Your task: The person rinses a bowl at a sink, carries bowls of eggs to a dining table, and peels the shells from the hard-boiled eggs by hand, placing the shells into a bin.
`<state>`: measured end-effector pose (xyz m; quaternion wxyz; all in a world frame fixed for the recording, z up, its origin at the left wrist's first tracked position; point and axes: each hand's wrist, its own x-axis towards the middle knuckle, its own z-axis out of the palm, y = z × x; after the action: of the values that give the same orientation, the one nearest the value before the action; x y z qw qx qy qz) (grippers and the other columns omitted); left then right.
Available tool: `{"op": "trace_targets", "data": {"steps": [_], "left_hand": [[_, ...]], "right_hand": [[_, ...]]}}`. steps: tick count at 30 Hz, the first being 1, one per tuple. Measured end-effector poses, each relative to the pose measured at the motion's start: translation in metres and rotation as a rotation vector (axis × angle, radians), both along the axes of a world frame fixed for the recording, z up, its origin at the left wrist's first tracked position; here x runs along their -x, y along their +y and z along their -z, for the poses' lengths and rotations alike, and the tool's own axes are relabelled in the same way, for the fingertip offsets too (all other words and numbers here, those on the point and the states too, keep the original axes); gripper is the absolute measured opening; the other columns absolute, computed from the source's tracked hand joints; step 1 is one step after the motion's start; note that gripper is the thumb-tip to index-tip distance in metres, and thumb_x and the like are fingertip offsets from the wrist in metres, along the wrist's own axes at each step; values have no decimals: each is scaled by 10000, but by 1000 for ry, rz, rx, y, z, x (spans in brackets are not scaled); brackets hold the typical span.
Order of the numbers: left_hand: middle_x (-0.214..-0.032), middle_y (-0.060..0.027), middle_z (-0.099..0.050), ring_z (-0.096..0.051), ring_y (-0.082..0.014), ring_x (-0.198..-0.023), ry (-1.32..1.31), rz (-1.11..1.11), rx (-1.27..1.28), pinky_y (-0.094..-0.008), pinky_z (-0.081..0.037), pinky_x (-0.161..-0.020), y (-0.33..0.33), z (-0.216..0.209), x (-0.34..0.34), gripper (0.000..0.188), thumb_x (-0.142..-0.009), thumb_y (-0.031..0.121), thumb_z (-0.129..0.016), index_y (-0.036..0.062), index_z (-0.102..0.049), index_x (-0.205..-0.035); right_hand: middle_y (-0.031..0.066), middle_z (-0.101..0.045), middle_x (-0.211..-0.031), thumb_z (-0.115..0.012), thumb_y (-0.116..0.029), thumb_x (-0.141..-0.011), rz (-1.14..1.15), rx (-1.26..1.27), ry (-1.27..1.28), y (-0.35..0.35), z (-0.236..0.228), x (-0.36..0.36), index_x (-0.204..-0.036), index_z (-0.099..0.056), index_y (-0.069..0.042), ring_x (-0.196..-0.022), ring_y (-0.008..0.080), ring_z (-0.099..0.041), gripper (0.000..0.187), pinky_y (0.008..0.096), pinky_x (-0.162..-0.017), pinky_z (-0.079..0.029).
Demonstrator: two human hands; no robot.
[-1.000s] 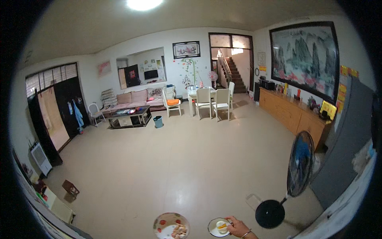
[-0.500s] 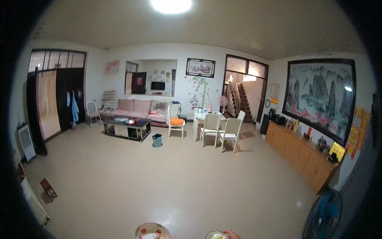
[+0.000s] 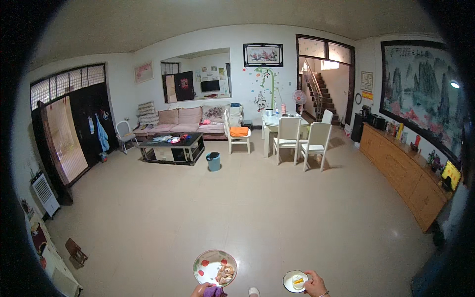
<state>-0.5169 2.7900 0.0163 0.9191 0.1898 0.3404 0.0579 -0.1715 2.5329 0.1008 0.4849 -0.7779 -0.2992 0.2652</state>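
Observation:
At the lower middle, my left hand (image 3: 202,289) is closed on the near rim of a large white bowl (image 3: 204,261) with red and green prints. Brownish-pink and pale pieces (image 3: 226,273) lie in the right part of the bowl; their kind is hard to tell, perhaps garlic. A crumpled purple cloth (image 3: 214,292) is bunched beside these fingers, under the rim. To the right, my right hand (image 3: 316,284) grips the edge of a small white dish (image 3: 288,283), thumb and fingers at its right side. White and yellow food (image 3: 298,282) sits in that dish. The two vessels are apart.
Ahead stand a blue bucket (image 3: 213,162), a black coffee table (image 3: 171,148), a sofa (image 3: 191,117), and white chairs (image 3: 315,137) around a table. A wooden sideboard (image 3: 400,171) lines the right wall. A small brown stool (image 3: 76,253) and an air cooler (image 3: 45,193) are at left.
The view has tipped downward and shifted left. The bowl and small dish now show more fully, higher in the picture. My left hand and the purple cloth have come into sight.

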Motion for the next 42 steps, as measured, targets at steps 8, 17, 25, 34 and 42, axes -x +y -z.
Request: {"op": "trace_targets", "data": {"steps": [8, 17, 25, 34, 42], "left_hand": [[-605, -179, -513, -509, -309, -526, 265, -265, -283, -541, -502, -547, 138, -16, -55, 327, -851, 220, -363, -24, -523, -703], [-607, -177, -517, -505, -302, -512, 240, -358, -275, -536, -501, -538, 322, 6, -137, 339, -855, 229, -355, -26, -524, -710], [-608, -175, -520, -502, -296, -499, 104, -81, -501, -531, -499, -529, 563, 23, -278, 349, -859, 236, -348, -28, -525, -715], [-726, -169, -577, -560, -320, -623, 113, 2, -228, -499, -495, -586, 775, 17, -490, 389, -868, 317, -335, -4, -551, -832], [-736, -167, -583, -581, -299, -638, 150, -132, -289, -420, -495, -570, 922, 21, -606, 331, -866, 274, -379, -19, -533, -859]], "right_hand": [[77, -585, -634, -478, -33, -770, -152, 10, 54, 242, -10, -114, -1147, -498, -31, -511, 133, -570, 377, 286, -489, -483], [69, -601, -622, -478, -24, -768, -275, -41, 104, 477, -6, -209, -1136, -493, -26, -492, 134, -589, 368, 283, -479, -505], [82, -584, -630, -503, -58, -795, -13, -27, 28, 613, 27, -325, -1186, -486, -67, -499, 146, -559, 392, 319, -450, -465], [98, -595, -612, -493, -67, -782, 163, -11, 57, 749, 42, -459, -1228, -466, -80, -501, 169, -584, 447, 324, -464, -480], [82, -613, -661, -490, -16, -774, 58, 75, 103, 946, 41, -632, -1178, -458, -31, -501, 128, -584, 406, 281, -474, -498]]}}
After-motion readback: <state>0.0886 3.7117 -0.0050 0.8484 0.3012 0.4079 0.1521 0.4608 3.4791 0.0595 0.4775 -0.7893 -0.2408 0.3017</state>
